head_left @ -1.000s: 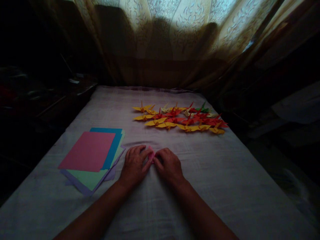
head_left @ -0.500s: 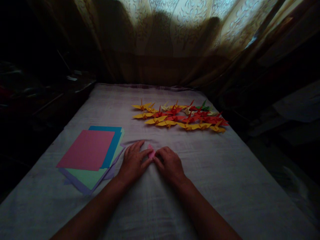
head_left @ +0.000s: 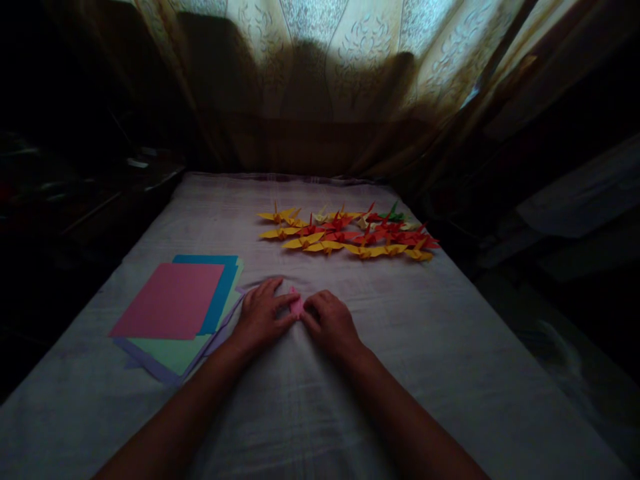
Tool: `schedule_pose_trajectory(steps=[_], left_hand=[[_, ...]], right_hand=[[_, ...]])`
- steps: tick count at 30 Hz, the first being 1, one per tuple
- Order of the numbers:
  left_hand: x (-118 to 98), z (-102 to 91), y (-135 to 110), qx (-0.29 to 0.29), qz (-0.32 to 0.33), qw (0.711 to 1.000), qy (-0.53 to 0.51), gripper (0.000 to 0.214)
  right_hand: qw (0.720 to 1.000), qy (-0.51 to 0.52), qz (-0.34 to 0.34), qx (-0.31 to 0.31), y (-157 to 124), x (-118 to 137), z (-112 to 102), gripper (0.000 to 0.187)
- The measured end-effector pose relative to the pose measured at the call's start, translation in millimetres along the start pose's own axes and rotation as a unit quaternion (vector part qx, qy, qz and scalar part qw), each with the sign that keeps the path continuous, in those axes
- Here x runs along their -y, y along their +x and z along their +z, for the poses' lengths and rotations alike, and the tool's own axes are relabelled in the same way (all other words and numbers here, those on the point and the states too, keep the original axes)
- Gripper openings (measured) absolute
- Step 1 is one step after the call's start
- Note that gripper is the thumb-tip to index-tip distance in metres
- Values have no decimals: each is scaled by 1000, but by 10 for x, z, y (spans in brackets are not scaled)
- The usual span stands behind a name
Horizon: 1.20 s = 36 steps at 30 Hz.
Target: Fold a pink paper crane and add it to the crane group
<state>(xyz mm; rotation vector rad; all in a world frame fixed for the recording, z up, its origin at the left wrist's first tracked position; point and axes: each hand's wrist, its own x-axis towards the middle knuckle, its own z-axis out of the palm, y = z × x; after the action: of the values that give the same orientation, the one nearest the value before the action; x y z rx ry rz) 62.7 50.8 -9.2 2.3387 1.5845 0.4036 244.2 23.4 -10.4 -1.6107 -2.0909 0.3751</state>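
A small folded piece of pink origami paper [head_left: 297, 307] lies low over the cloth between my two hands, partly covered by fingers. My left hand [head_left: 263, 313] has its thumb and a finger at the paper's left side, the other fingers stretched forward on the cloth. From the other side, my right hand [head_left: 330, 323] pinches the paper's right edge between thumb and curled fingers. To the left of my left hand rests a stack of square paper, with a pink sheet [head_left: 167, 300] on top, a blue sheet [head_left: 217, 297] below it, then pale green and purple ones.
Several folded paper cranes [head_left: 345, 233] in yellow, red, cream and green stand in rows at the back right. A pale checked cloth [head_left: 425, 373] covers the table. Behind its far edge hangs a patterned curtain [head_left: 350, 67]. Dark clutter [head_left: 130, 163] sits beyond the left edge.
The camera view has shifted slightly, so everything sits a little further left. My fingers stay at the pink paper, with a bit more of it showing between them.
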Motion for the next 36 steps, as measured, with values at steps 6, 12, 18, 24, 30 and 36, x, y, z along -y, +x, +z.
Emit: schedule_pose_trajectory(steps=[6,12,18,24,30,36], left_hand=[[-22,31,-4,-20,-4,1000,7,39],[59,69,-9,-22,8,1000,10,47],[58,88,43,-29,-4,1000,8,48],[12,60,11,-50,-6,999,6,45],[-36,59,-67,-79,3,997,-8,31],[-128,17,-133,-90,17,995,-43,31]], right_hand=[[999,-43,4,-4,-18,42,17,10],[999,-35,13,-36,-52,85,31,19],[996,-47,64,-31,4,211,4,24],[996,-36,77,-37,-24,214,17,22],[996,-30,69,-56,-143,217,45,23],[994,15,59,-94,-169,207,46,21]])
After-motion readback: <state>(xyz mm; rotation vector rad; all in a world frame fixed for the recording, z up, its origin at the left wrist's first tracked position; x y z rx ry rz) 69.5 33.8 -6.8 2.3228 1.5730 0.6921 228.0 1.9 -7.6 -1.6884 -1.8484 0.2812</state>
